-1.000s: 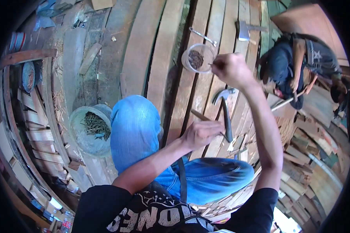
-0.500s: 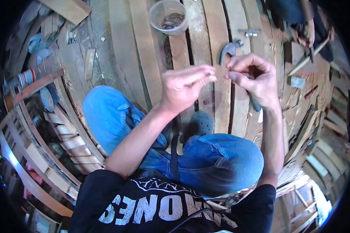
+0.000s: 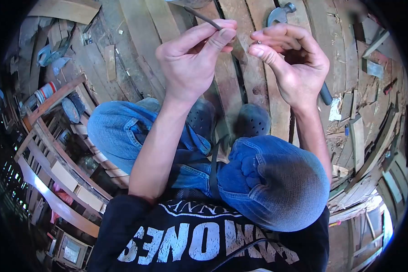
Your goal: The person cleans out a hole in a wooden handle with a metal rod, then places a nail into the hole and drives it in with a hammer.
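Note:
A thin dark rod (image 3: pixel 203 18), like a long nail, slants up and left from the pinched thumb and fingers of my left hand (image 3: pixel 197 59). Beside it, my right hand (image 3: pixel 297 63) pinches a small metal piece (image 3: pixel 259 42) between thumb and forefinger; it may be a nail seen end-on. The fingertips of the two hands are apart. Beyond my right hand lies a claw hammer (image 3: pixel 280 14) on the planks, its dark handle (image 3: pixel 325 94) showing past my wrist. A clear plastic tub (image 3: pixel 192 3) is cut off at the top edge.
Wooden floor planks (image 3: pixel 254 86) with dark gaps run beneath my hands. My jeans-clad knees (image 3: pixel 288 186) and clogs (image 3: pixel 253 121) are close below. A wooden frame (image 3: pixel 54 143) stands at the left. Scrap boards (image 3: pixel 356 140) lie at the right.
Both hands have moved up in view, the left one also leftward, and they are farther apart. The dark rod now shows in my left hand. The tub and hammer have shifted upward in view.

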A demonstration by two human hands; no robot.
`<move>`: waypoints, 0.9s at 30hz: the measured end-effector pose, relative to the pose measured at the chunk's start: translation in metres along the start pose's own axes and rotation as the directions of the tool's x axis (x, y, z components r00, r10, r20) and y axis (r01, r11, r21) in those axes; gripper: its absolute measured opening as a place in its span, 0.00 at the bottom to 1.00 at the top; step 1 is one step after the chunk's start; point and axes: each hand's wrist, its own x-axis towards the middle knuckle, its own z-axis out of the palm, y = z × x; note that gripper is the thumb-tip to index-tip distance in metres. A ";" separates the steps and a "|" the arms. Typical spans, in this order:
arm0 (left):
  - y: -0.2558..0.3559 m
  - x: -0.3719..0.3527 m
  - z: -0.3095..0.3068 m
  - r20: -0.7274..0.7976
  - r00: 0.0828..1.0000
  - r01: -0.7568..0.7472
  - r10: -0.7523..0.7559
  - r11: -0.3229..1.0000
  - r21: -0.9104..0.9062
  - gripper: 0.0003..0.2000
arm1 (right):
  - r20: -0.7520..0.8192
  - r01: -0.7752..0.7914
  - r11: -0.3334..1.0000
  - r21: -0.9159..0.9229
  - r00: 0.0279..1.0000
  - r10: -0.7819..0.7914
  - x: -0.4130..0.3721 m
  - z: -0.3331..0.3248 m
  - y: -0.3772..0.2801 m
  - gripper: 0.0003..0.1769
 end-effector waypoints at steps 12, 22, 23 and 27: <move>0.004 -0.002 0.010 -0.045 0.999 0.018 -0.021 0.997 -0.079 0.10 | 0.021 0.360 0.902 -0.239 0.931 -0.366 0.001 0.002 0.014 0.13; 0.007 -0.007 0.014 -0.032 0.980 0.188 -0.198 0.963 -0.193 0.09 | 0.049 0.421 0.840 -0.343 0.901 -0.431 -0.012 0.009 0.017 0.17; 0.010 -0.006 0.014 -0.037 0.980 0.184 -0.195 0.964 -0.194 0.09 | 0.053 0.425 0.839 -0.341 0.899 -0.434 -0.011 0.011 0.019 0.17; 0.015 -0.011 0.015 -0.046 0.981 0.173 -0.186 0.963 -0.207 0.09 | -0.012 0.461 0.810 -0.362 0.867 -0.499 -0.012 0.014 0.025 0.14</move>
